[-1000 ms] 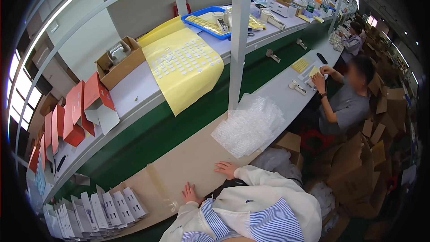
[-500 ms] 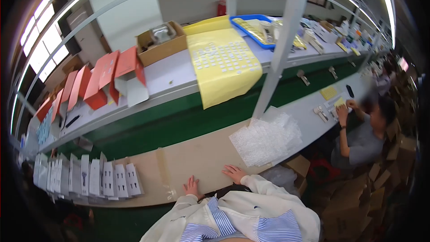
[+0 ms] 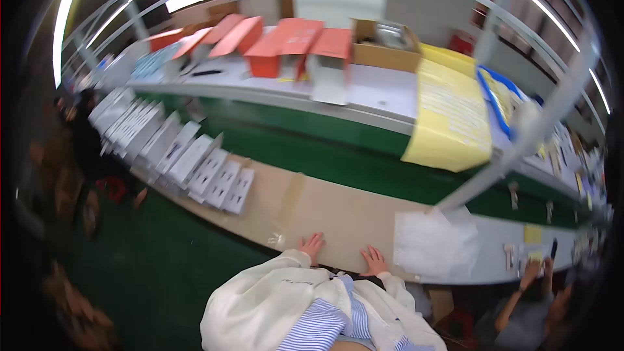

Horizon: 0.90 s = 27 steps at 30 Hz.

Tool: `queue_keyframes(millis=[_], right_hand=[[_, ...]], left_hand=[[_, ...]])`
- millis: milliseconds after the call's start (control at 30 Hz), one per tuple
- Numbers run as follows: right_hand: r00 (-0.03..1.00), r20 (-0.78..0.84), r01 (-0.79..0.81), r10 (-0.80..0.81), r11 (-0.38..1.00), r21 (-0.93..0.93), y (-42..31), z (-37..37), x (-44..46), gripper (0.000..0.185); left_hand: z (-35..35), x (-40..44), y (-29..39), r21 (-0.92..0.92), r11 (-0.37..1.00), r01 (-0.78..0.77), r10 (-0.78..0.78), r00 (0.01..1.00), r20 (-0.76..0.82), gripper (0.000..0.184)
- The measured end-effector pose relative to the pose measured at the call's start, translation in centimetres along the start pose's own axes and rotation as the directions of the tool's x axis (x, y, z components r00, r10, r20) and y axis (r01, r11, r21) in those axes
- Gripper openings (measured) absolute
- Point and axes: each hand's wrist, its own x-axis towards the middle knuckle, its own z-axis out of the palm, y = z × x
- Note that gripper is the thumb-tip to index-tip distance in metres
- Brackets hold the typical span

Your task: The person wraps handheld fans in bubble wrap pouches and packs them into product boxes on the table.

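My left hand [image 3: 312,245] lies on the near edge of the tan bench top [image 3: 348,211], its fingers spread and nothing in them. Close by on the same edge, my right hand [image 3: 374,261] also rests flat with fingers apart, holding nothing. A strip of brown tape [image 3: 290,198] crosses the board beyond my left hand. To the right of my right hand lies a pile of bubble wrap [image 3: 432,244]. A row of white boxes [image 3: 207,174] with dark printed pictures stands at the left of the bench, away from both hands.
On the raised shelf are orange-red boxes [image 3: 265,58], a cardboard box [image 3: 383,55], a yellow sheet [image 3: 448,136] hanging over the edge and a blue tray [image 3: 494,101]. A slanted metal post [image 3: 513,156] rises at right. Co-workers sit at both sides.
The view has swung to the left, so the bench and shelf appear further right. Both my hands stay on the bench edge, fingers still spread.
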Motion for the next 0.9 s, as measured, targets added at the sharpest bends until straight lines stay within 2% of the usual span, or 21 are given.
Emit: queue_keyframes(millis=[33,67,100,133,200,300,400,467,900], right_hand=[[1.0,-0.003,-0.012,0.012,1.0,-0.002,0.1,-0.1,0.5,0.092],[0.997,0.027,0.072,-0.071,0.997,-0.025,-0.1,0.0,0.7,0.092],[0.999,-0.006,0.045,-0.045,0.999,-0.027,0.4,0.8,0.7,0.094],[0.999,-0.041,0.002,-0.003,1.0,-0.024,0.7,0.9,0.9,0.096],[0.998,-0.026,0.048,-0.048,0.999,-0.025,0.5,0.8,1.2,0.095],[0.998,-0.053,0.029,-0.029,1.0,-0.001,0.2,0.4,0.7,0.094],[0.989,-0.146,0.011,-0.009,1.0,0.013,-0.5,-0.1,0.8,0.078],[0.99,-0.142,0.007,-0.006,1.0,0.009,-0.6,-0.5,1.0,0.077],[0.993,-0.117,-0.023,0.03,0.998,0.061,-1.2,-1.2,0.9,0.077]], left_hand=[[0.3,0.2,-0.3,-0.006,1.0,-0.009,0.009,1.0,0.008,0.09],[0.9,0.6,-0.6,0.018,1.0,-0.012,0.012,1.0,0.008,0.09],[1.4,0.9,-0.9,0.042,0.999,-0.02,0.019,1.0,0.014,0.089],[1.8,1.0,-1.1,0.01,0.999,0.042,-0.041,0.999,-0.004,0.089],[2.4,1.0,-1.3,-0.061,0.998,-0.028,0.024,0.997,-0.071,0.083],[1.9,0.7,-1.1,-0.083,0.997,-0.003,-0.003,0.998,-0.068,0.078],[2.4,0.8,-1.0,-0.087,0.996,-0.005,-0.003,0.995,-0.096,0.075],[2.9,0.8,-1.2,-0.078,0.997,-0.021,0.009,0.988,-0.154,0.072],[0.8,0.2,-1.2,-0.086,0.995,-0.059,0.054,0.997,-0.051,0.077]])
